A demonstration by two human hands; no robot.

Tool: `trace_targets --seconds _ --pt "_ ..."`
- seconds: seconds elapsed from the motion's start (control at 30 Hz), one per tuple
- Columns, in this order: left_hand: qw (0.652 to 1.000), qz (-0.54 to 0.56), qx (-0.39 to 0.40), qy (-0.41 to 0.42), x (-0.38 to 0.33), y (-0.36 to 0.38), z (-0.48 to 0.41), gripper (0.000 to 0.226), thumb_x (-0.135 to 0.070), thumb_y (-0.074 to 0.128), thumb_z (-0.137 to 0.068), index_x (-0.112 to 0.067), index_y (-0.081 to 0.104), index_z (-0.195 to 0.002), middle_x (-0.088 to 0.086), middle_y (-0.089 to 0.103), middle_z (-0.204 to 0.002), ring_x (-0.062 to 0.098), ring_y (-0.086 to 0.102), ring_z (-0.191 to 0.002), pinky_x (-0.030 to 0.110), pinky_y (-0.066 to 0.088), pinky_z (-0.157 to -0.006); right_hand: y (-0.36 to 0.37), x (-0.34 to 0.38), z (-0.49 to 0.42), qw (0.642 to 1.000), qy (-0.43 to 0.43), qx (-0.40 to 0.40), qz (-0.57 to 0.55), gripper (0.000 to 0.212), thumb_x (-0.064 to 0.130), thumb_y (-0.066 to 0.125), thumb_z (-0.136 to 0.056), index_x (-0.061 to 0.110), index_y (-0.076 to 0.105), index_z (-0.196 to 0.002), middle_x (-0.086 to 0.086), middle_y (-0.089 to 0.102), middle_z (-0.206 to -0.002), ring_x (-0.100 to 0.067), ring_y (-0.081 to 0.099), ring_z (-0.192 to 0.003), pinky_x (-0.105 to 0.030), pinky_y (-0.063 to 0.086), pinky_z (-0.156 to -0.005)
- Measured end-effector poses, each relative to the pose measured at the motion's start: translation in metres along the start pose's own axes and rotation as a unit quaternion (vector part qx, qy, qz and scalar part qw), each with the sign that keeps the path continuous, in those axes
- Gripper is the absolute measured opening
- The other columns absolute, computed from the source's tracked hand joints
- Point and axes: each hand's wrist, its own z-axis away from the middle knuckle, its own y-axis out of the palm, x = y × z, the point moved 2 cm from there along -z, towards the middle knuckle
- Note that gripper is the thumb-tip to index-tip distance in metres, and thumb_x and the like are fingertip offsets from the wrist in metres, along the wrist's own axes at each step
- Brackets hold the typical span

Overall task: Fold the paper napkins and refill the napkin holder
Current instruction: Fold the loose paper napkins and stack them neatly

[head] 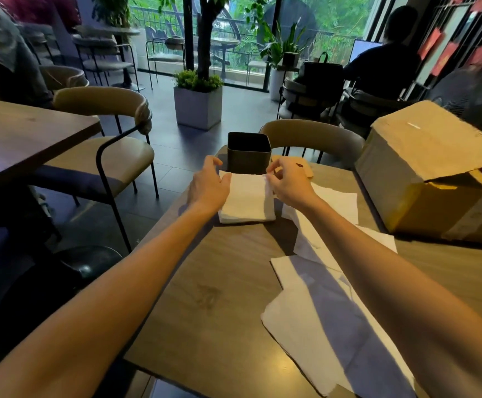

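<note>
A white folded napkin stack (248,199) lies on the wooden table (205,297), just in front of the dark square napkin holder (249,152), which looks empty from here. My left hand (209,183) rests on the stack's left edge with the thumb at its far corner. At the stack's far right corner, my right hand (288,180) pinches the paper between thumb and fingers. Several unfolded napkins (320,311) lie spread under and beside my right forearm.
An opened cardboard box (435,173) stands at the table's right side. A beige chair (314,136) sits behind the holder and another (110,124) to the left. A second table (18,133) is at the left. People sit in the background.
</note>
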Motion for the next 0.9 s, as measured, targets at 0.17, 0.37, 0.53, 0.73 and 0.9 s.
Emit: trace_targets --seconds 0.17,0.37,0.53,0.73,0.9 --pt "0.997 -0.061 0.012 0.041 0.012 0.007 -0.004 0.031 -0.032 0.055 -0.1 -0.022 0.045 -0.127 0.009 0.067 -0.105 0.023 0.067 -0.095 0.026 0.055 -0.069 0.019 -0.002 -0.008 0.999 -0.004 0.01 0.046 0.014 0.015 0.059 -0.1 0.013 0.061 -0.114 0.0 0.059 -0.102 -0.012 0.057 -0.09 -0.018 0.047 -0.069" --pt "0.988 -0.136 0.001 0.069 0.016 0.013 0.0 0.031 -0.031 0.057 -0.099 -0.023 0.049 -0.128 0.009 0.066 -0.115 0.025 0.064 -0.102 0.033 0.056 -0.078 0.036 -0.008 -0.01 0.995 -0.007 0.032 0.09 0.013 0.015 0.058 -0.1 0.014 0.063 -0.112 -0.004 0.064 -0.105 -0.019 0.061 -0.096 -0.035 0.056 -0.083" --pt "0.98 -0.184 0.012 0.072 0.02 0.017 0.0 0.025 -0.031 0.054 -0.101 -0.019 0.057 -0.123 0.009 0.065 -0.116 0.024 0.062 -0.103 0.025 0.044 -0.074 0.042 -0.009 -0.007 0.986 -0.043 0.037 0.154 0.018 0.017 0.058 -0.1 0.012 0.063 -0.117 -0.008 0.067 -0.105 -0.02 0.063 -0.093 -0.034 0.057 -0.083" --pt "0.967 -0.24 0.004 0.089 0.021 0.019 0.001 0.027 -0.032 0.051 -0.102 -0.016 0.068 -0.114 0.005 0.069 -0.104 0.021 0.064 -0.095 0.029 0.045 -0.078 0.047 -0.01 -0.005 0.959 -0.092 0.041 0.263 0.024 0.023 0.06 -0.099 0.013 0.066 -0.12 -0.009 0.066 -0.113 -0.024 0.063 -0.096 -0.033 0.054 -0.083" --pt "0.942 -0.319 0.02 0.106 0.02 0.018 0.003 0.032 -0.035 0.049 -0.102 -0.014 0.072 -0.106 0.005 0.07 -0.093 0.019 0.066 -0.082 0.026 0.046 -0.067 0.047 -0.013 -0.001 0.937 -0.106 0.044 0.329 0.028 0.027 0.055 -0.101 0.011 0.069 -0.119 -0.009 0.063 -0.116 -0.026 0.065 -0.098 -0.035 0.053 -0.083"
